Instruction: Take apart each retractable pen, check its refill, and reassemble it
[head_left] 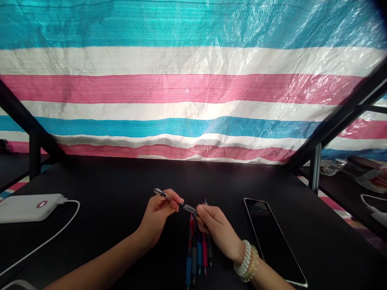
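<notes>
A pen (189, 208) with a clear barrel end and a grey grip is held between both hands, tilted above the table. My left hand (155, 215) pinches it along the barrel, with the clear end sticking out to the upper left. My right hand (216, 225) closes thumb and fingers on its other end, whose tip is hidden. Below and partly behind my right hand lies a row of several pens (199, 253) with blue, grey, pink and dark grips. Coiled bands (247, 261) circle my right wrist.
A phone (272, 237) with a dark screen lies right of my hands. At the left is a white power bank (27, 207) with a white cable (68, 219). Black frame bars (325, 119) flank the black table (121, 181); a striped tarp (181, 88) hangs behind.
</notes>
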Motion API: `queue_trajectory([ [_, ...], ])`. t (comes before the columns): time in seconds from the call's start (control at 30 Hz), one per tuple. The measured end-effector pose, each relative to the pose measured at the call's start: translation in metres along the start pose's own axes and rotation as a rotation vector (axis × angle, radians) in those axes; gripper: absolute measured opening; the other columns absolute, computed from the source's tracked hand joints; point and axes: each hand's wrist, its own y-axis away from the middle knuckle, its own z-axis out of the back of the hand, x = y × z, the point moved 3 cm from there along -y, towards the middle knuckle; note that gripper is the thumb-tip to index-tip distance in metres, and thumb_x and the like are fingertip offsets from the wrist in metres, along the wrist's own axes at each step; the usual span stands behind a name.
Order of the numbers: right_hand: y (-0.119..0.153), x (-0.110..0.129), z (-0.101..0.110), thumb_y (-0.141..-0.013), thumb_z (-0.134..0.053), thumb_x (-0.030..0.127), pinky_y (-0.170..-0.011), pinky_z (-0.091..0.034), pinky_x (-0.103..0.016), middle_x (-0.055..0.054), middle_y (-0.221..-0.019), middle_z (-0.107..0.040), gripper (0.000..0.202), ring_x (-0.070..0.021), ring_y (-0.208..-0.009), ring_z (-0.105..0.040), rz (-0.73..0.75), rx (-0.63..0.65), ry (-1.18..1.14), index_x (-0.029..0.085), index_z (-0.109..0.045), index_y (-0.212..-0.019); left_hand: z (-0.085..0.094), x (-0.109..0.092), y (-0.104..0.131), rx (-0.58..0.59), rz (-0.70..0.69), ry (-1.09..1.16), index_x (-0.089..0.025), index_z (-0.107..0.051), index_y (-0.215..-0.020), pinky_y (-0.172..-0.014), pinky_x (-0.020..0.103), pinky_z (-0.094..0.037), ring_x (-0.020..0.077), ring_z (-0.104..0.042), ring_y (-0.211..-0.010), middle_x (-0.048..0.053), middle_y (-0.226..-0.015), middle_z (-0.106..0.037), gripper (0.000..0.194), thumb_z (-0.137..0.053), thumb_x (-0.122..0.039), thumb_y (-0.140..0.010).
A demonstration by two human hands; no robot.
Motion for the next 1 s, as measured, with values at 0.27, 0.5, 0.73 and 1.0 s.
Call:
queue_trajectory([
  [0.27, 0.002, -0.005, -0.005, -0.089, -0.055, 0.058, -0.041, -0.011, -0.024, 0.009, -0.044, -0.031, 0.049, -0.0059, -0.041, -0.018, -0.156, 0.228, -0.443, 0.021, -0.040, -0.062, -0.001, -0.007, -0.001, 0.088, -0.063, -0.009, -0.019, -0.071, -0.069, -0.071, 0.027, -0.042, 0.0159, -0.055, -0.077, 0.002, -0.078, -0.061, 0.010, -0.073, -0.021, -0.078],
  [0.5, 0.003, -0.001, -0.002, -0.099, -0.035, 0.056, -0.044, -0.022, -0.024, 0.005, -0.049, -0.038, 0.052, -0.0091, -0.044, -0.031, -0.016, 0.111, 0.024, 0.020, -0.046, -0.064, -0.002, -0.005, 0.001, 0.051, 0.011, 0.064, -0.018, -0.074, -0.083, -0.070, 0.026, -0.043, 0.0134, -0.056, -0.073, 0.003, -0.081, -0.064, 0.015, -0.076, -0.033, -0.079],
  [0.73, 0.015, 0.019, -0.015, -0.102, -0.036, 0.025, -0.058, -0.029, -0.029, -0.001, -0.062, -0.052, 0.038, -0.0155, -0.064, -0.044, 0.549, -0.022, 0.964, 0.020, -0.044, -0.065, -0.005, -0.012, -0.001, -0.013, 0.061, 0.194, -0.033, -0.030, -0.150, -0.083, 0.032, -0.045, 0.0150, -0.061, -0.081, 0.003, -0.091, -0.071, 0.079, -0.072, -0.025, -0.083],
  [1.0, 0.015, 0.022, -0.011, -0.101, -0.037, 0.023, -0.061, -0.033, -0.029, -0.002, -0.062, -0.053, 0.036, -0.0166, -0.066, -0.043, 0.561, -0.070, 0.887, 0.020, -0.044, -0.066, -0.004, -0.017, -0.002, 0.045, 0.062, 0.144, -0.026, -0.039, -0.141, -0.073, 0.030, -0.046, 0.0139, -0.059, -0.072, 0.002, -0.084, -0.069, 0.068, -0.070, -0.017, -0.081],
])
